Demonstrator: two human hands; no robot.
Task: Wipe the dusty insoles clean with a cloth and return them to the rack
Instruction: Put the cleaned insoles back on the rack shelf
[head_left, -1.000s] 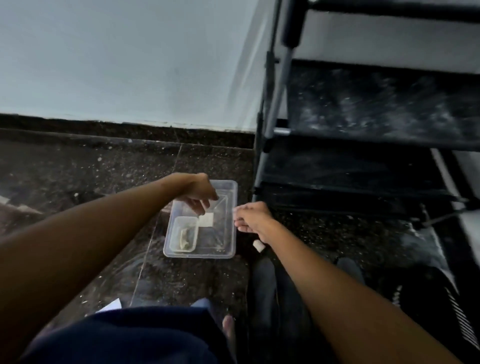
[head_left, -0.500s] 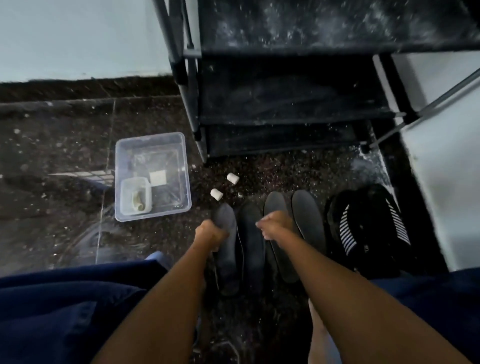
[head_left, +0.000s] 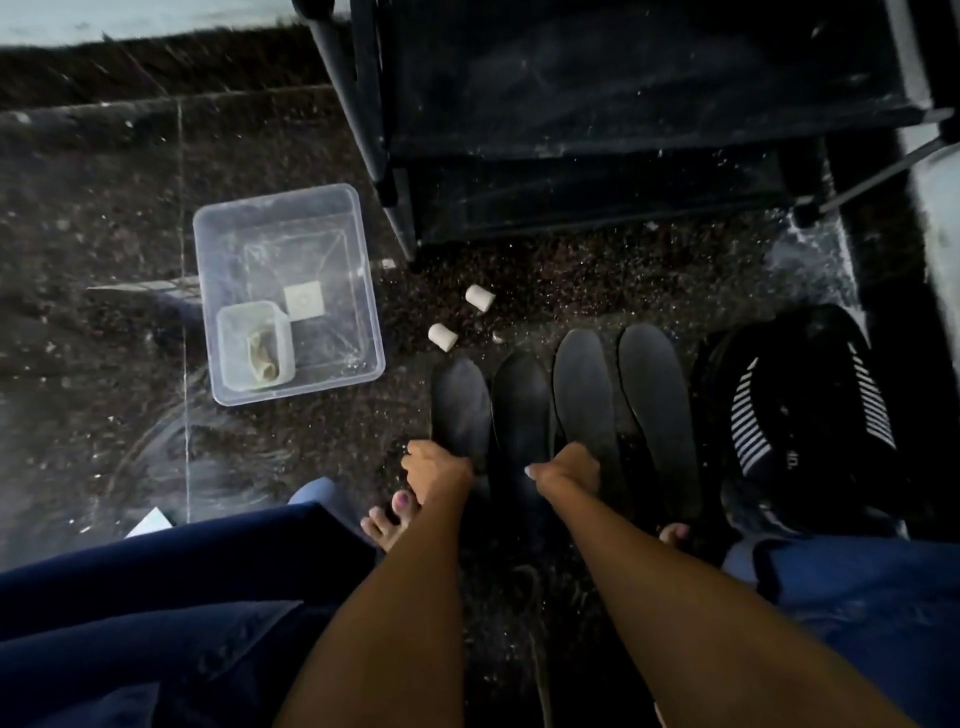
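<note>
Reaching down w/ both hands to four dark insoles laid side by side on the speckled floor, just in front of the black rack. Left hand at heel end of leftmost insole, fingers curled at its edge, apparently pinching it; exact grip hidden under the knuckles. Right hand at heel of third insole, fingers curled down onto it, probably gripping; can't confirm contact underneath. Second insole between the hands, fourth insole rightmost, both untouched. No cloth in either hand; something crumpled, maybe the cloth, in a small tub inside the clear plastic bin to the left, well apart from the hands. Judged step: picking up insoles to start wiping, so early in task. To do well: take one insole at a time, grip firmly at heel so it doesn't flop, lift clear of the gritty floor, fetch cloth before wiping, wipe heel to toe, away from clean ones. Avoid dragging across floor, lots of white specks there. Rack shelves also dusty, worth noting before returning anything. Two small white caps near toe ends, striped shoe at right, bare toes close to left hand; mind these when lifting.
</note>
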